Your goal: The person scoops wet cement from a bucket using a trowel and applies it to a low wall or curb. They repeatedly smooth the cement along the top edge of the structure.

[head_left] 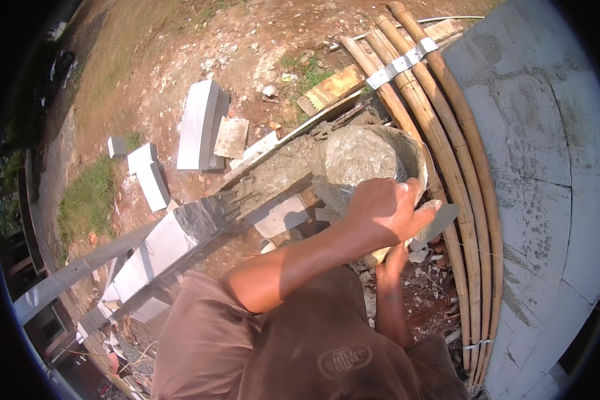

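A tilted bucket [425, 159] with a pale, mortar-smeared rim holds wet grey mortar [359, 155]. Across from the left reaches my left hand [388, 208], its bent fingers closed at the bucket's near right rim and its thumb pointing right. Beside that thumb sticks out a flat grey trowel blade [441, 224]; its handle is hidden, and I cannot tell which hand has it. My right hand [395, 259] is lower down, under the left one and against the bucket's pale underside. Its fingers are mostly hidden. More mortar [277, 163] fills the narrow trough left of the bucket.
Bundled bamboo poles [457, 153] curve along the right, beside a grey block wall [537, 167]. White blocks [200, 127] and a wooden board [333, 90] lie on rubble-strewn soil. A pale beam [143, 267] runs toward the lower left.
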Motion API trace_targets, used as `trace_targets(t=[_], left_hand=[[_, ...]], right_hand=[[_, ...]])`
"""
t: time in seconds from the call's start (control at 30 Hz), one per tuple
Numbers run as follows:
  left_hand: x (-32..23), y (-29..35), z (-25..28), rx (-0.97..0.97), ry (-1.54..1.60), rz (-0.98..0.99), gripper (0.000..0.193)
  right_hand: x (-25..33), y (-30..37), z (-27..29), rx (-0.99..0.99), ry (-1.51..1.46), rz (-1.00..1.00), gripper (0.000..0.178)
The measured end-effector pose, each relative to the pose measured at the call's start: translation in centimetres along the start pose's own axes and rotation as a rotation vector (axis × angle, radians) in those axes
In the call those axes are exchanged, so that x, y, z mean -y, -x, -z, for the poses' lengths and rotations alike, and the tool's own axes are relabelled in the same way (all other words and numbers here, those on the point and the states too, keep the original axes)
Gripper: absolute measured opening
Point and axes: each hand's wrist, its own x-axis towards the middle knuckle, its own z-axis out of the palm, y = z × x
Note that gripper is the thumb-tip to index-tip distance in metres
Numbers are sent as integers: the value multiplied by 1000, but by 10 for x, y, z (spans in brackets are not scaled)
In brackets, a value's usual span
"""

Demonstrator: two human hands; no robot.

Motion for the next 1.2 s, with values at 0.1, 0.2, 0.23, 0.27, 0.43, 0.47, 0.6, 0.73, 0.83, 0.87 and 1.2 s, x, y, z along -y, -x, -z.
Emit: trace_targets(t=[0.1,0.2,0.23,0.27,0.43,0.47,0.6,0.73,0.83,0.87,1.2], left_hand=[[4,-10,1,1,-15,-10,51],[11,-16,1,-62,-47,-40,52],[13,-17,1,-90,-60,-53,52],[14,-19,2,-105,-59,-53,52],[19,-25,11,-179,-62,-78,52],[20,-26,12,-165,-70,-77,52],[22,-32,12,-126,-83,-68,52],[22,-34,16,-95,-102,-46,53],[22,-36,20,-48,-89,-26,54],[22,-36,20,-51,-83,-22,54],[9,3,16,-32,47,-32,47]], right_hand=[[18,3,-11,23,12,17,55],[32,14,-23,30,7,16,46],[36,16,-23,18,25,13,41],[39,18,-24,5,42,10,37],[51,36,-36,25,40,-3,34],[53,39,-38,26,41,-10,33],[62,54,-51,60,62,-13,31],[64,62,-57,59,51,-19,30],[63,62,-61,26,14,-11,30],[63,62,-62,15,2,-6,31],[23,33,-23,50,-83,0,37]])
